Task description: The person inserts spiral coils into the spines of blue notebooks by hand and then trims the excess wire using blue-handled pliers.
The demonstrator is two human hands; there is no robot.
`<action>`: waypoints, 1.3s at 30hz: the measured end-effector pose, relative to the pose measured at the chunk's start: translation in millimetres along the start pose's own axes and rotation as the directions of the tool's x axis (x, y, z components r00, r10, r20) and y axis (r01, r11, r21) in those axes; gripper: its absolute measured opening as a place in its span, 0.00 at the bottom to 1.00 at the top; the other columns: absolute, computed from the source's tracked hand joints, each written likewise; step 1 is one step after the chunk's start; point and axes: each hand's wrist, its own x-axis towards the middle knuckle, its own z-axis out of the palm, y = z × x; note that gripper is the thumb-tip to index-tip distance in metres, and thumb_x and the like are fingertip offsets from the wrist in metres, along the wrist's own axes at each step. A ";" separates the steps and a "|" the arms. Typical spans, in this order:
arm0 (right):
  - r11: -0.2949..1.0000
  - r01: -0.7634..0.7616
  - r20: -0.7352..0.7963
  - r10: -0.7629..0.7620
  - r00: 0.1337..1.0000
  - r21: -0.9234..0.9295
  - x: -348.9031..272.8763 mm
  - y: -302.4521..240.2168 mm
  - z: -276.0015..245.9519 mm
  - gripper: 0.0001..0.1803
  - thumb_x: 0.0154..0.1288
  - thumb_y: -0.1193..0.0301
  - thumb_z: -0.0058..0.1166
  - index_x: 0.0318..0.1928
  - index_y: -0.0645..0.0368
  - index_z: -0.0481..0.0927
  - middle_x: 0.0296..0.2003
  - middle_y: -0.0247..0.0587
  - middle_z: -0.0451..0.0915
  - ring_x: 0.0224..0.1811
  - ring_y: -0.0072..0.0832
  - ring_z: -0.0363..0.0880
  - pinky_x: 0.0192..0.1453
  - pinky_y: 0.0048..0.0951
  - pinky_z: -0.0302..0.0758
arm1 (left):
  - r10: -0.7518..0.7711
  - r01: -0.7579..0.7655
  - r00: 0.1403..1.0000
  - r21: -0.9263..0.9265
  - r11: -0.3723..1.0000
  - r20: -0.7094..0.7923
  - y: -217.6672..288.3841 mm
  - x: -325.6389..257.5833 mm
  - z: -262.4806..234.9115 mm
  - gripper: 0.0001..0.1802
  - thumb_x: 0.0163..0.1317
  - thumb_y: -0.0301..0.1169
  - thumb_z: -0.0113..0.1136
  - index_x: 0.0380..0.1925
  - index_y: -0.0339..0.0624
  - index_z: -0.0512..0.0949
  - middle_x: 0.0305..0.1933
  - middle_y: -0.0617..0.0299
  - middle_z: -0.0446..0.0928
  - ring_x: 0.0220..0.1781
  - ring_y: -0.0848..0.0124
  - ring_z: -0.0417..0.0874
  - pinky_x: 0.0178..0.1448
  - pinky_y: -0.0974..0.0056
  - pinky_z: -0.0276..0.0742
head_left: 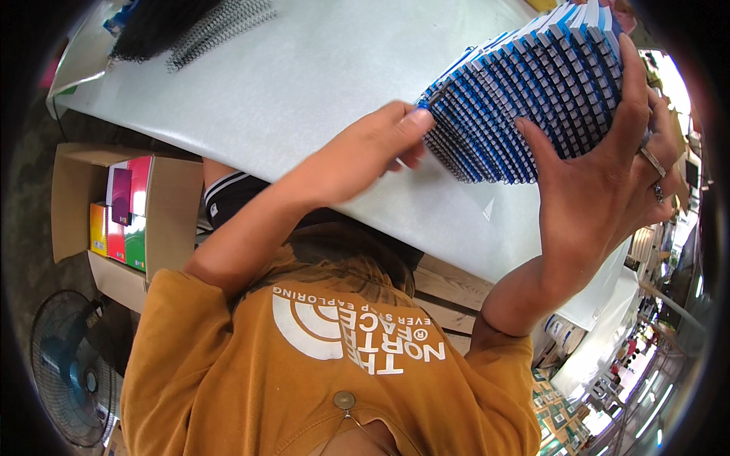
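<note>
A thick stack of blue-and-white notebooks (pixel 525 99) with black wire spiral bindings is raised over the right part of the table, its bound edges facing me. My right hand (pixel 601 175) grips the stack's right side, thumb across the spirals and fingers around the far side. At the stack's left end, my left hand (pixel 388 140) is closed in a pinch at the corner of the outermost notebook. A thin dark piece (pixel 437 95) shows just beyond its fingertips; I cannot make out what it is.
Loose black wire spirals (pixel 220 30) lie at the table's far left. The pale table (pixel 304 83) spreads before me. On my left stand an open cardboard box (pixel 171 216) holding colourful notebooks and a fan (pixel 76 372). A white bucket (pixel 561 330) sits at right.
</note>
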 end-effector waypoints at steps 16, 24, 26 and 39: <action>1.000 0.012 -0.007 -0.012 1.000 0.018 -1.7 2.4 0.4 0.55 0.33 0.42 0.69 0.65 0.25 0.54 0.57 0.27 0.63 0.63 0.28 0.56 0.59 0.42 0.58 | -0.143 0.264 0.955 -0.530 0.805 0.260 -4.0 -0.1 -7.5 0.28 0.69 0.53 0.31 0.50 0.42 0.69 0.37 0.60 0.75 0.39 0.65 0.78 0.44 0.56 0.73; 1.000 0.023 0.007 -0.023 1.000 -0.015 -0.3 4.0 0.9 0.55 0.33 0.41 0.68 0.65 0.27 0.54 0.56 0.26 0.65 0.63 0.29 0.57 0.58 0.43 0.60 | -0.008 0.012 1.000 0.138 0.990 -0.029 -13.8 2.0 -4.4 0.27 0.69 0.51 0.34 0.50 0.41 0.69 0.37 0.58 0.75 0.41 0.64 0.79 0.47 0.58 0.74; 0.999 0.023 -0.006 -0.024 1.000 -0.026 -1.6 5.0 2.5 0.55 0.33 0.40 0.68 0.65 0.27 0.54 0.56 0.26 0.66 0.63 0.29 0.57 0.58 0.43 0.60 | -0.174 0.255 0.963 -0.489 0.834 0.205 -10.6 -0.7 -8.5 0.28 0.69 0.52 0.33 0.50 0.40 0.70 0.37 0.59 0.75 0.42 0.64 0.79 0.49 0.59 0.74; 0.995 0.049 -0.038 -0.052 0.998 -0.092 0.0 11.0 3.6 0.55 0.31 0.37 0.66 0.65 0.28 0.56 0.53 0.30 0.72 0.62 0.31 0.61 0.62 0.46 0.57 | -0.211 0.333 0.939 -0.565 0.755 0.271 -13.4 -3.6 -9.5 0.30 0.68 0.55 0.33 0.49 0.40 0.70 0.34 0.60 0.73 0.33 0.67 0.75 0.36 0.62 0.74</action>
